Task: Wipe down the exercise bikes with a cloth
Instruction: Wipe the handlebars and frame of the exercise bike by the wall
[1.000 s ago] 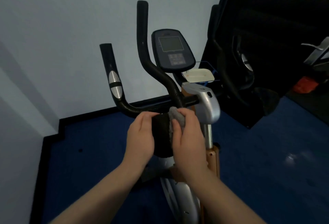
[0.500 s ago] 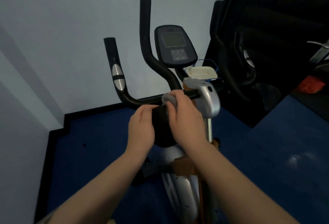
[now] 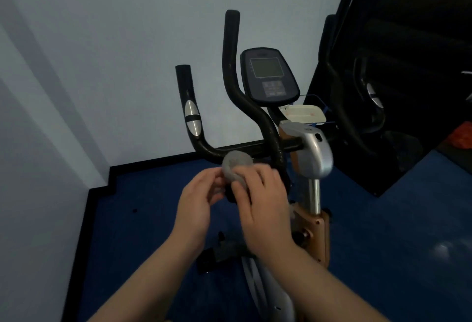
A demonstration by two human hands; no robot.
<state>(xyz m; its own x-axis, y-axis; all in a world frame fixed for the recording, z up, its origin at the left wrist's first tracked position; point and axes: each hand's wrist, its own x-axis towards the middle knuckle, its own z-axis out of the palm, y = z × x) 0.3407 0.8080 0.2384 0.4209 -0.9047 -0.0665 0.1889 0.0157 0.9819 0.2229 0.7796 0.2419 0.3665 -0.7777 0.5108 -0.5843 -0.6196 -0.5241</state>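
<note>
Right hand (image 3: 263, 206) pinches bunched grey cloth (image 3: 236, 167) | left hand (image 3: 196, 206) apparently touching

A pale grey-blue wall (image 3: 115, 40) fills the upper left. Below the wall, a black baseboard (image 3: 163, 160) runs along its foot and steps down at the corner. A dark blue floor (image 3: 398, 219) spreads out from the baseboard. Far right of the wall, something orange-red (image 3: 461, 137) lies on the floor, too dim to identify.

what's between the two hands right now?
In the head view, a balled grey cloth sits between the left hand and right hand, over a dark bike part that I can't identify.
</note>
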